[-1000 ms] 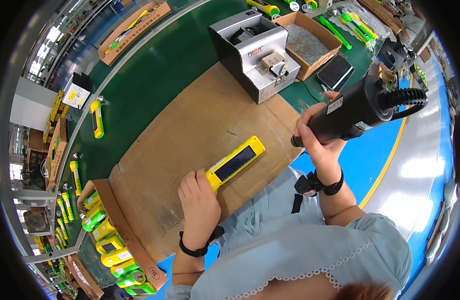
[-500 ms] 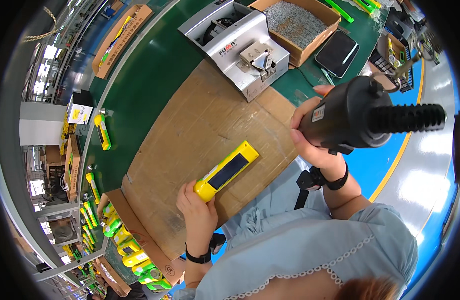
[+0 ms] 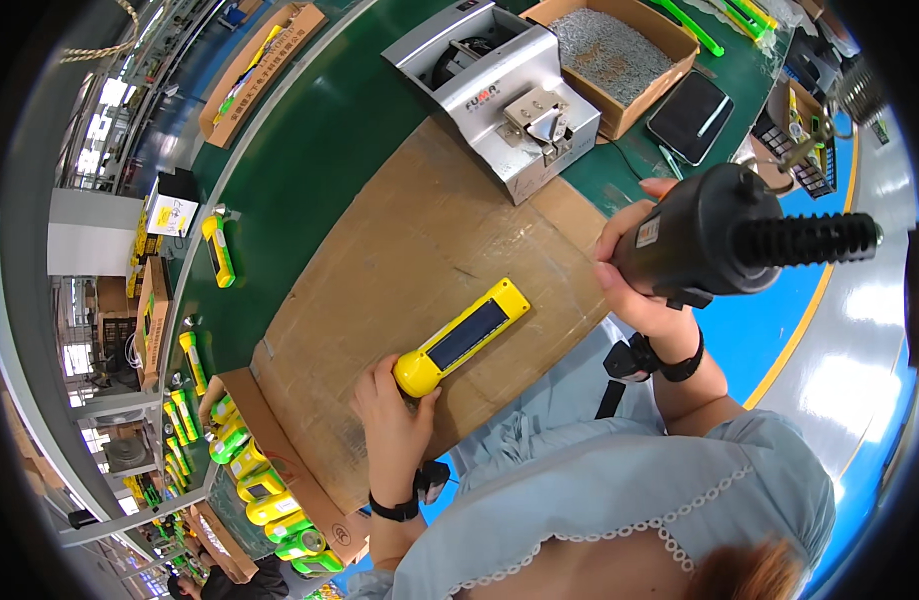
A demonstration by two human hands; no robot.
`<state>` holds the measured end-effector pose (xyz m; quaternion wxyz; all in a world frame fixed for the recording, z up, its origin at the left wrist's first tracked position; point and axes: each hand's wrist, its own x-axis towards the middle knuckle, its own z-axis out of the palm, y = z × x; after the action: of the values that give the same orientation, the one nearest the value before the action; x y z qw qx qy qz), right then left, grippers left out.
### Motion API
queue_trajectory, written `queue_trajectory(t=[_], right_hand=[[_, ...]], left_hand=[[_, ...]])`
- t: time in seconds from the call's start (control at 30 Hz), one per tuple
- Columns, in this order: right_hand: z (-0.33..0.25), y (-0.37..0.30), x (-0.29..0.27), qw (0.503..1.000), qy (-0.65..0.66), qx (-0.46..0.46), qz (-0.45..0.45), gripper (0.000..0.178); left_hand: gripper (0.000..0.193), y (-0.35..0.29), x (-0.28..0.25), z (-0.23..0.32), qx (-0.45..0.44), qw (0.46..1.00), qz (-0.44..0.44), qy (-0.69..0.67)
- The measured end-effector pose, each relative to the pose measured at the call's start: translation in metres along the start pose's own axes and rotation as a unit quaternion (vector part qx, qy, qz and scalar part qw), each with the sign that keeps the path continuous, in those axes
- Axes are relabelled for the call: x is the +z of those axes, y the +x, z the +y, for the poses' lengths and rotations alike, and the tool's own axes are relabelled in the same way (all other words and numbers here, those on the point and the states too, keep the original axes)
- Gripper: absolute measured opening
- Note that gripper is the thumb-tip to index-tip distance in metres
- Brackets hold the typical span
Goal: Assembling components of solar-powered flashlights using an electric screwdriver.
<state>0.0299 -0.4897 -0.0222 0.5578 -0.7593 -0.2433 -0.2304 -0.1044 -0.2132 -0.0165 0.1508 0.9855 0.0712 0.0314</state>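
- Yellow flashlight: on the cardboard sheet, rounded end gripped in my left hand.
- Black power tool: my right hand closed around it, near the sheet's edge.

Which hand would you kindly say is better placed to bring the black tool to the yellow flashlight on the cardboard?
Probably the right hand: it grips the black tool, while the left hand holds the yellow flashlight by its rounded end.
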Motion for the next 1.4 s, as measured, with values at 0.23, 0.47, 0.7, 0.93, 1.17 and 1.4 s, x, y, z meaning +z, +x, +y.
queue_trajectory(t=[0.23,0.47,0.7,0.93,1.17,1.4], right_hand=[[0.008,-0.001,0.01,0.989,0.118,0.048,0.068,0.068],[-0.014,0.003,0.031,0.971,0.212,0.078,0.08,0.064],[-0.012,0.014,0.039,0.971,0.206,0.07,0.1,0.065],[-0.003,0.029,0.047,0.975,0.195,0.035,0.098,0.063],[-0.002,0.031,0.056,0.977,0.19,0.031,0.091,0.063],[0.007,0.028,0.045,0.979,0.161,0.019,0.125,0.067]], left_hand=[[0.051,0.043,0.002,-0.023,0.0,0.996,0.058,0.062],[0.043,0.203,0.014,-0.05,0.025,0.984,0.141,0.103],[0.064,0.33,0.037,-0.042,-0.009,0.979,0.157,0.129],[0.065,0.344,0.019,-0.1,-0.034,0.971,0.234,-0.039],[0.031,0.293,-0.016,-0.341,-0.405,0.829,0.251,0.292],[0.03,0.271,-0.046,-0.335,-0.412,0.859,0.185,0.24]])
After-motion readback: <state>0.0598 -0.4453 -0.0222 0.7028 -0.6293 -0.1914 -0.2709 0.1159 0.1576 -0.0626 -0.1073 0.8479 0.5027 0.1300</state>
